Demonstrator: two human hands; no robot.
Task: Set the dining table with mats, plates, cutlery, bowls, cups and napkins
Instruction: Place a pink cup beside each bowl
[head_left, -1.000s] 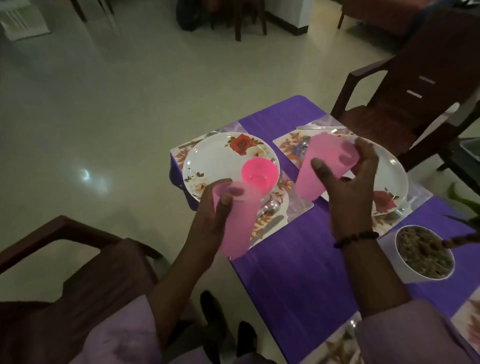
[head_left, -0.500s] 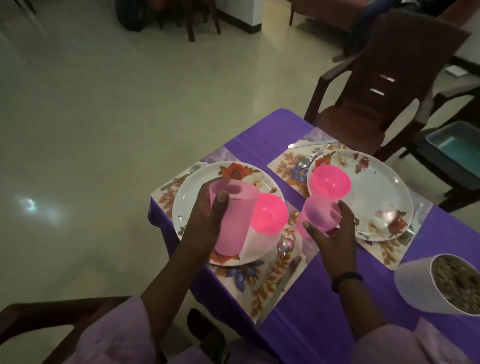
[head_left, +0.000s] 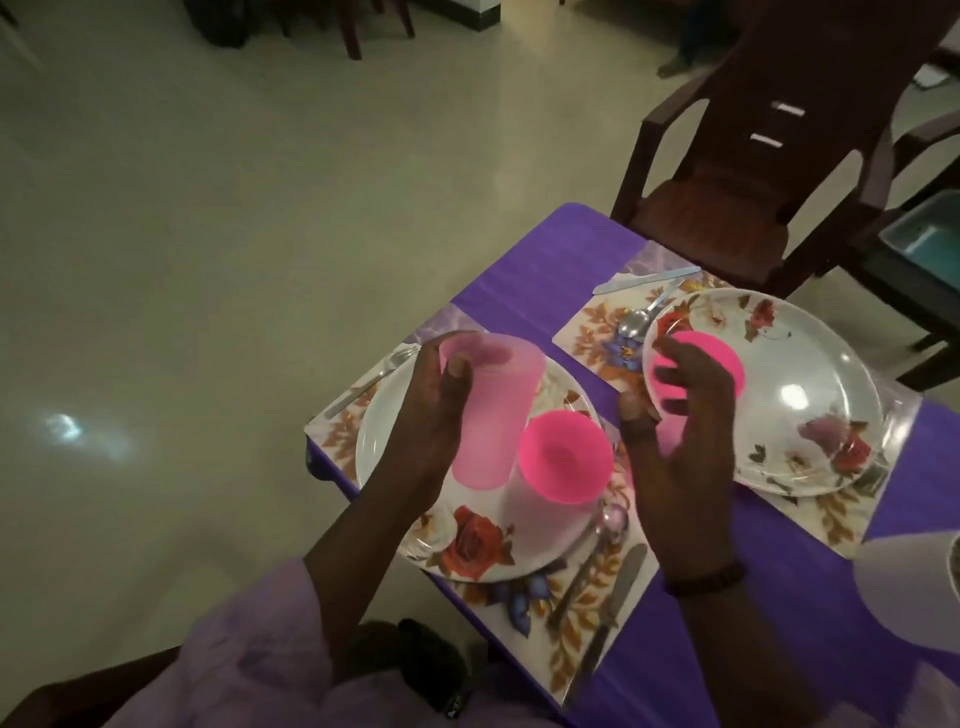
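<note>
The left hand (head_left: 431, 415) holds a pale pink cup (head_left: 488, 410) upright above the near plate (head_left: 498, 545), its grip wrapped round the cup's side with the thumb near the rim. A bright pink bowl (head_left: 566, 457) sits on that plate just beside the cup. The right hand (head_left: 675, 431) hovers over a second pale pink cup (head_left: 670, 434), which is mostly hidden under the palm; the fingers are spread and bent, and I cannot tell whether the grip touches the cup or has let go. Past those fingers, a second bright pink bowl (head_left: 727, 358) rests on the far plate (head_left: 810, 395). Each plate lies on a flowered mat (head_left: 587, 623). A fork (head_left: 374, 379) lies left of the near plate, a spoon (head_left: 597, 551) and knife (head_left: 608, 618) right of it. The bench (head_left: 519, 275) wears a purple cloth. A brown chair (head_left: 769, 171) stands at its far end.
</note>
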